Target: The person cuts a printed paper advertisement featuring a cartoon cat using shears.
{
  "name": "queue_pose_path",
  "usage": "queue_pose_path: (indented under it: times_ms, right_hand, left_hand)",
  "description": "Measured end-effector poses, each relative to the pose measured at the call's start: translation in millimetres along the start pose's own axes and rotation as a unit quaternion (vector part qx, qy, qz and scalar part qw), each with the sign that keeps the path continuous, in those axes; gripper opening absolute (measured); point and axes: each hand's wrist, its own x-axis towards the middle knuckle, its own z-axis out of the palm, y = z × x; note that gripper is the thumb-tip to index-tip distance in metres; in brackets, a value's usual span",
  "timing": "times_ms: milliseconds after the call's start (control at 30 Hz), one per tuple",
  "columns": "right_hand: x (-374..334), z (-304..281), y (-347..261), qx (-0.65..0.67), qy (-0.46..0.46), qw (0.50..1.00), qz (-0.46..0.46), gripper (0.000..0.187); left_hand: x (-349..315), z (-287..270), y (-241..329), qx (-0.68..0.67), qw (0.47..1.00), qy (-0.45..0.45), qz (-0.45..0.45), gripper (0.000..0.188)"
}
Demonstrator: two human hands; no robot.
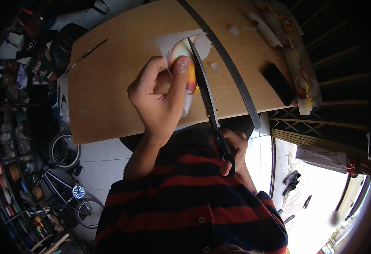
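From the head view, I'm watching someone in a red-and-black striped shirt [172, 211] working with both hands well apart. The left hand [162, 91] is pinching a white paper piece printed with an orange-and-yellow flame-like shape [181, 47], thumb on top, and holding it up just past 12 o'clock from the shirt. The right hand [232, 146], down around 1 o'clock, is gripping the black handles of long dark metal scissors [211, 111]. Their blades are pointing up toward 12, with the tip overlapping the paper; can't tell if they're actually biting it. Beneath, a light brown wooden table [113, 89] is carrying a long grey flat strip [225, 55] running from 12 to 1, a black phone-like slab [278, 84] sitting near 2, and a thin dark stick [92, 50] lying toward 11.
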Motion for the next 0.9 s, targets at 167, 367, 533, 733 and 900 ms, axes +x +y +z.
queue_pose_path:
  times_ms: [167, 367, 533, 733, 900]
  right_hand:
    - [-0.8, 2.0, -1.0, 0.019, 0.002, 1.0, 0.004, 0.075]
    - [-1.5, 2.6, -1.6, 0.009, 0.006, 1.0, 0.007, 0.074]
    - [-1.9, 3.9, -3.8, 0.013, 0.015, 1.0, 0.013, 0.075]
    - [-1.2, 5.1, -5.6, 0.083, 0.012, 0.996, 0.002, 0.076]
    - [0.7, 5.3, -5.9, 0.084, 0.011, 0.996, -0.012, 0.075]
  left_hand:
    - [-1.6, -2.1, -0.5, -0.007, 1.0, -0.004, 0.002, 0.013]
    - [-1.8, -0.9, -2.3, 0.005, 1.0, 0.006, 0.031, 0.012]
    - [-4.2, -1.2, -2.4, 0.01, 1.0, 0.004, 0.028, 0.011]
    - [-6.1, -2.7, -2.8, 0.005, 0.998, -0.018, 0.057, 0.011]
    - [-6.4, -6.2, -1.4, 0.028, 0.997, -0.042, 0.062, 0.011]
